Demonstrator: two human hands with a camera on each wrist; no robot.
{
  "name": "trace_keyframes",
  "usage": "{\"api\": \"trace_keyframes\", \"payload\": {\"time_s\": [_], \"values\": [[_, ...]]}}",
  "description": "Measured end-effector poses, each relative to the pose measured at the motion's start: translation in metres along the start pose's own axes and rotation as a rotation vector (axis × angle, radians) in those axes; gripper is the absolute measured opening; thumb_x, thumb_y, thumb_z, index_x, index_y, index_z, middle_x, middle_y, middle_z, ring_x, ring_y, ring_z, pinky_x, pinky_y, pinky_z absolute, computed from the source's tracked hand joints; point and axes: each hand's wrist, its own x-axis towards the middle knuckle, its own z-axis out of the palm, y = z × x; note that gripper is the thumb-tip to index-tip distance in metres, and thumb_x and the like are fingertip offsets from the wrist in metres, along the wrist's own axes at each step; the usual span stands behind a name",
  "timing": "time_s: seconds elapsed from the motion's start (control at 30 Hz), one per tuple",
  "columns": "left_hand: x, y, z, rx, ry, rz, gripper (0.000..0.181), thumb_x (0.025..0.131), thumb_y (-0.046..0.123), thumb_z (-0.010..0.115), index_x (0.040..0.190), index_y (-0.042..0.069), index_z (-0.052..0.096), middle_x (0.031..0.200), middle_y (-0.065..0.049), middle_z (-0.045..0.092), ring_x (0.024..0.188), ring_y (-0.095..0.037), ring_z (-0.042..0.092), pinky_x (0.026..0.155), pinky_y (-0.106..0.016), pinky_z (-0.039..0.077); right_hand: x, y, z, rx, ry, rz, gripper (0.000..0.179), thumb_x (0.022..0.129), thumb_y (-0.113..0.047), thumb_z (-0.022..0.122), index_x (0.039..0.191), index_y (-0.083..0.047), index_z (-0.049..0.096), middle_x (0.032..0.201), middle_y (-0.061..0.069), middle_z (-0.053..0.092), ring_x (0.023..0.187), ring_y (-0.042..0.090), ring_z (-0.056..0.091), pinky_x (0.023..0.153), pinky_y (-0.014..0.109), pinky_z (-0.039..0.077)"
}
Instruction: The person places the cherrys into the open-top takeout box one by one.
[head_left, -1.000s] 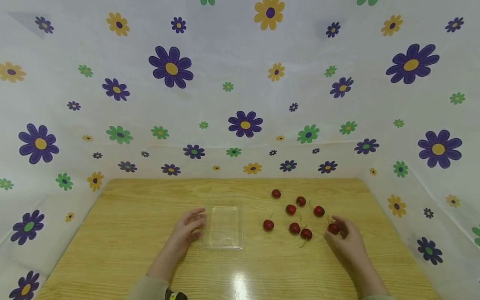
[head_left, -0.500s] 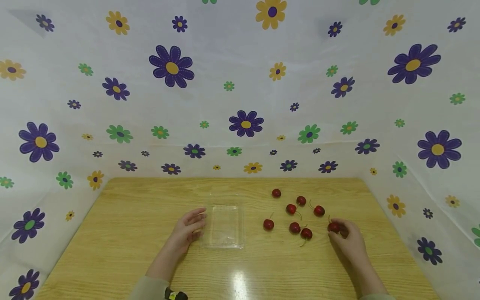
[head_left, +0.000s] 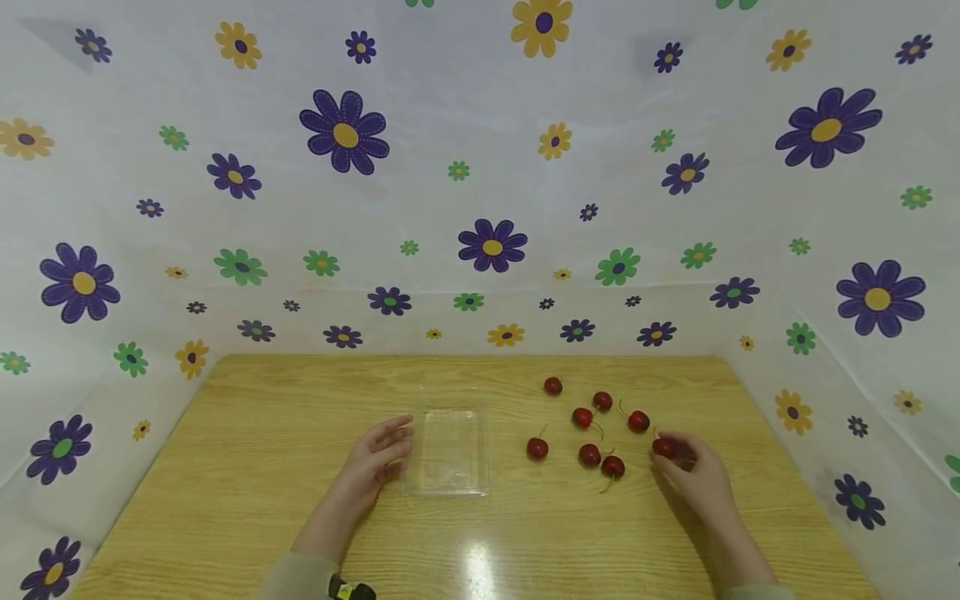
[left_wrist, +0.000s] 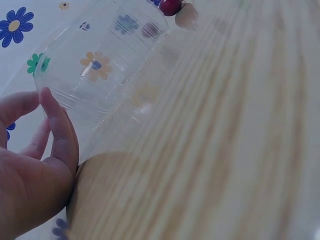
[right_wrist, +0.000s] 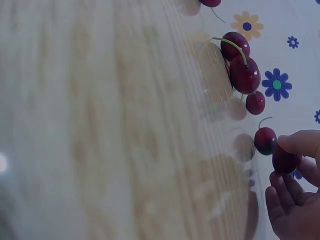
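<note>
A clear plastic box [head_left: 452,492] rests on the wooden table. At its left side my left hand [head_left: 375,458] holds the rim, thumb and fingertips meeting there in the left wrist view. My right hand [head_left: 697,475] pinches a dark red cherry [head_left: 663,448] between thumb and fingers, low over the table's right side. The right wrist view shows this held cherry [right_wrist: 286,160] beside another cherry [right_wrist: 265,140] with a green stem. Several loose cherries lie between the box and my right hand, among them a cherry [head_left: 537,449] nearest the box.
The wooden table [head_left: 285,417] meets a white cloth [head_left: 420,208] printed with flowers at its back and sides. One cherry [head_left: 552,386] lies farthest back. A black and yellow-green item [head_left: 350,590] shows at my left wrist.
The cherry in my right hand has shifted slightly, first right, then back left. My left hand and the box stay in place, as do the loose cherries.
</note>
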Motion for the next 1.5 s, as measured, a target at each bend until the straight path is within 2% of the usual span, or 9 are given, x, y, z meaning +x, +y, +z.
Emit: {"api": "trace_keyframes", "payload": {"time_s": [0.2,0.37,0.47,0.6,0.67,0.83,0.93,1.4,1.5], "values": [[0.002,-0.005,-0.003,0.017,0.012,-0.001,0.058,0.102,-0.002,0.063,0.157,-0.005,0.042,0.133,0.001,0.064,0.107,-0.005,0.063,0.079,-0.019,0.058,0.003,-0.015,0.005,-0.016,0.010,-0.041,0.042,0.098,-0.012,0.077,0.135,0.003,0.065,0.126,0.025,0.071,0.092,-0.018,0.053,0.084,0.003,0.046],[0.003,-0.007,-0.004,0.011,0.020,0.011,0.057,0.102,-0.002,0.063,0.156,-0.005,0.044,0.131,0.002,0.064,0.108,-0.006,0.063,0.078,-0.019,0.058,0.006,-0.030,0.013,0.018,0.049,-0.178,0.035,0.094,-0.002,0.078,0.127,0.006,0.070,0.119,0.027,0.073,0.094,-0.018,0.054,0.084,0.005,0.049],[0.002,-0.007,-0.004,0.010,0.023,0.018,0.056,0.102,-0.002,0.064,0.155,-0.005,0.046,0.130,0.002,0.065,0.109,-0.006,0.063,0.078,-0.019,0.058,0.007,-0.042,0.018,0.041,0.045,-0.224,0.034,0.093,0.001,0.079,0.126,0.007,0.070,0.117,0.026,0.074,0.095,-0.016,0.056,0.085,0.010,0.053],[0.002,-0.006,-0.003,0.008,0.021,0.014,0.057,0.102,-0.002,0.063,0.155,-0.004,0.045,0.132,0.001,0.064,0.108,-0.006,0.063,0.078,-0.019,0.058,0.009,-0.056,0.026,0.031,0.008,-0.211,0.036,0.095,-0.002,0.077,0.130,0.006,0.068,0.120,0.023,0.073,0.098,-0.013,0.056,0.091,0.018,0.056],[0.003,-0.006,-0.002,0.002,0.023,0.010,0.057,0.102,-0.003,0.063,0.156,-0.004,0.044,0.131,0.001,0.063,0.107,-0.006,0.063,0.078,-0.019,0.057,0.010,-0.064,0.030,0.036,-0.017,-0.201,0.037,0.096,-0.002,0.076,0.131,0.005,0.067,0.122,0.022,0.072,0.100,-0.007,0.059,0.093,0.022,0.056],[0.003,-0.006,-0.004,0.002,0.019,0.010,0.057,0.102,-0.002,0.063,0.156,-0.004,0.044,0.131,0.002,0.064,0.106,-0.005,0.063,0.077,-0.018,0.057,0.010,-0.083,0.043,0.060,-0.047,-0.196,0.036,0.097,-0.002,0.075,0.133,0.002,0.068,0.126,0.021,0.070,0.110,0.022,0.067,0.100,0.038,0.058],[0.003,-0.007,-0.003,0.007,0.021,0.012,0.057,0.102,-0.002,0.063,0.156,-0.004,0.044,0.132,0.001,0.063,0.106,-0.005,0.063,0.077,-0.018,0.057,0.010,-0.093,0.051,0.083,-0.059,-0.206,0.036,0.097,-0.001,0.074,0.133,0.001,0.068,0.129,0.021,0.069,0.115,0.033,0.066,0.103,0.045,0.057],[0.003,-0.008,-0.004,0.000,0.004,0.043,0.054,0.102,0.001,0.066,0.153,-0.003,0.048,0.127,0.003,0.065,0.104,-0.004,0.064,0.076,-0.019,0.059,0.014,-0.128,0.089,0.168,-0.134,-0.230,0.040,0.095,0.000,0.077,0.133,-0.002,0.068,0.131,0.018,0.068,0.120,0.034,0.064,0.107,0.052,0.054],[0.004,-0.008,-0.004,-0.001,0.007,0.035,0.055,0.103,0.001,0.066,0.154,-0.003,0.048,0.127,0.004,0.065,0.104,-0.004,0.064,0.076,-0.018,0.058,0.014,-0.135,0.096,0.190,-0.136,-0.272,0.039,0.093,0.001,0.078,0.131,-0.001,0.069,0.127,0.019,0.070,0.116,0.035,0.065,0.105,0.056,0.055]]}}
